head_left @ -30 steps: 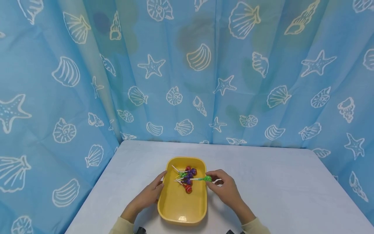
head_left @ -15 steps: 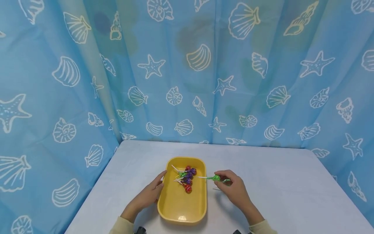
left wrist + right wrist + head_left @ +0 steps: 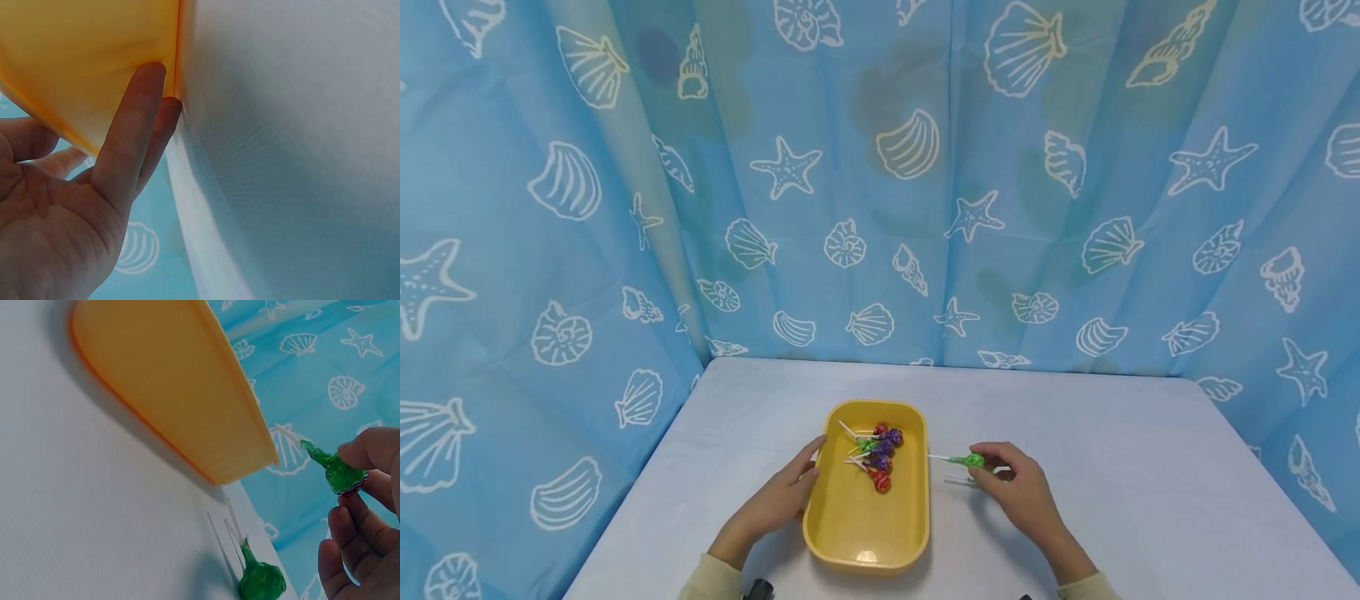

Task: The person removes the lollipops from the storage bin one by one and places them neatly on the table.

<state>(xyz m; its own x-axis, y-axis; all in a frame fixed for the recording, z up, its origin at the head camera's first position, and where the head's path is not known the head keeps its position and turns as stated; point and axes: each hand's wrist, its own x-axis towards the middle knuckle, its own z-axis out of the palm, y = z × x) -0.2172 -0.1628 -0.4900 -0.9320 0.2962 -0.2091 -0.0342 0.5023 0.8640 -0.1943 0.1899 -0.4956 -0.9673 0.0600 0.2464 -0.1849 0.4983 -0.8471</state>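
A yellow tray (image 3: 867,533) stands on the white table and holds several wrapped lollipops (image 3: 878,454) in red, purple and green. My left hand (image 3: 790,490) rests with straight fingers (image 3: 134,122) against the tray's left wall (image 3: 87,69). My right hand (image 3: 1011,483) pinches a green lollipop (image 3: 973,460) by its wrapped head (image 3: 342,474), just right of the tray, a little above the table. Another green lollipop (image 3: 259,580) lies on the table below it, its white stick (image 3: 958,481) pointing toward the tray (image 3: 181,406).
The white table (image 3: 1150,500) is closed in at the back and sides by a blue curtain with shells and starfish (image 3: 880,183). The tray's near half is bare.
My right hand has carried the green lollipop from over the tray's right rim out to the right and down toward the table. The left hand has stayed on the tray.
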